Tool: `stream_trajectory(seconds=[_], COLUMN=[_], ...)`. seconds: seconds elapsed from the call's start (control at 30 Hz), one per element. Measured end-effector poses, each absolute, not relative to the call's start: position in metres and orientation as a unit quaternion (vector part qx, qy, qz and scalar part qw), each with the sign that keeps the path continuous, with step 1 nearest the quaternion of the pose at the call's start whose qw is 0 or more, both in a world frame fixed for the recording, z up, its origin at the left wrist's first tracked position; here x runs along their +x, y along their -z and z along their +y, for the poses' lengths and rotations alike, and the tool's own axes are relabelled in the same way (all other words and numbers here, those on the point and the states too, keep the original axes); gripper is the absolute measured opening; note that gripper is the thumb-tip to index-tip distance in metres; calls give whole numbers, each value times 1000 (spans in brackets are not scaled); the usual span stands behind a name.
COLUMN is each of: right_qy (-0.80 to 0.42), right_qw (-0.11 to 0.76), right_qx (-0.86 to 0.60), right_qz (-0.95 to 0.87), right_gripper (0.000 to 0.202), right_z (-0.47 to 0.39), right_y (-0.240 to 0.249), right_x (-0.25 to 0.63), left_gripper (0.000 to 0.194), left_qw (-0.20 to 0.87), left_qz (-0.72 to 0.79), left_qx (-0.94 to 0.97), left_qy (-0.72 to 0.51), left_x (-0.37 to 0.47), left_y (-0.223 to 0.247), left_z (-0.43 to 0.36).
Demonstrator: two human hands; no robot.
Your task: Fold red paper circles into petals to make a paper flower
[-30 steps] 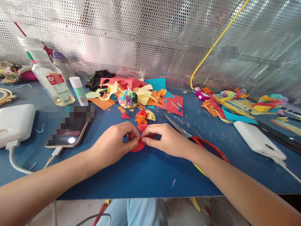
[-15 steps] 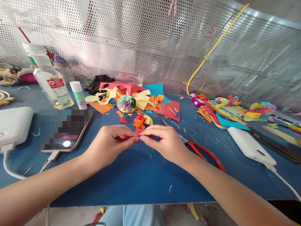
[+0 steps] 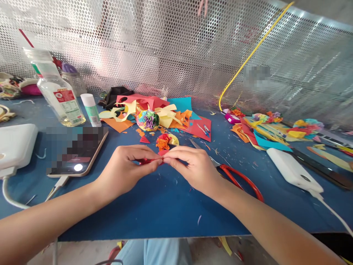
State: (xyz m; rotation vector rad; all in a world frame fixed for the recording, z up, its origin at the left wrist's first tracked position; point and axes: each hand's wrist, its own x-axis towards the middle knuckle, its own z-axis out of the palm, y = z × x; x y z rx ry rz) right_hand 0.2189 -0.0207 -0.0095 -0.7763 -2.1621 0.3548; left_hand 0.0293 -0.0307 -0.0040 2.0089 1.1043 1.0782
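Observation:
Between my fingertips is a piece of red paper [image 3: 150, 161], mostly covered by the fingers. My left hand [image 3: 131, 165] pinches it from the left with thumb and forefinger. My right hand [image 3: 190, 165] pinches from the other side, its fingertips touching those of the left. Just beyond the hands lies a small orange and red paper flower [image 3: 163, 141] with a yellow paper piece [image 3: 173, 140] beside it. A small red paper scrap [image 3: 144, 140] rests to its left. Scissors with red handles [image 3: 242, 180] lie beside my right wrist, blades partly behind the hand.
A multicoloured paper flower ball [image 3: 148, 120] sits among coloured paper sheets [image 3: 198, 129]. On the left stand a glue stick [image 3: 91, 110], a glass bottle [image 3: 62, 95], a phone [image 3: 82, 154] and a white power bank [image 3: 18, 143]. Another power bank [image 3: 295, 171] and paper flowers [image 3: 306, 129] lie right.
Both hands stay pinched together on the red paper in nearly the same place, with only slight finger movement. The camera view has shifted a little.

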Motion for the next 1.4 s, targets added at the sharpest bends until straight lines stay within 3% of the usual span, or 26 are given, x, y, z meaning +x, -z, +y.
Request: stream_trajectory(seconds=[0.2,0.5,0.63,0.8,1.0,1.4], right_qy=[-159,-374,-351,-273,-205,-294], right_qw=[425,411,420,378,387,368], right_qx=[-306,-347,-366,-370,-342,-364], right_qz=[-837,-755,-752,-803,-831,-803], right_gripper=[11,10,10,9,7,11], right_z=[-25,-22,-22,-24,-25,-25], right_y=[6,12,12,8,7,6], right_x=[218,217,219,219,220,220], left_gripper=[10,10,15,17,17,11], left_qw=[300,361,326,305,315,328], left_qz=[395,408,436,426,442,466], left_qx=[755,716,752,765,761,739], left_qy=[-429,-437,-372,-376,-356,-359], left_x=[31,32,32,30,29,31], left_y=[3,2,-2,-1,1,-4], left_z=[-32,-31,-33,-31,-30,-31])
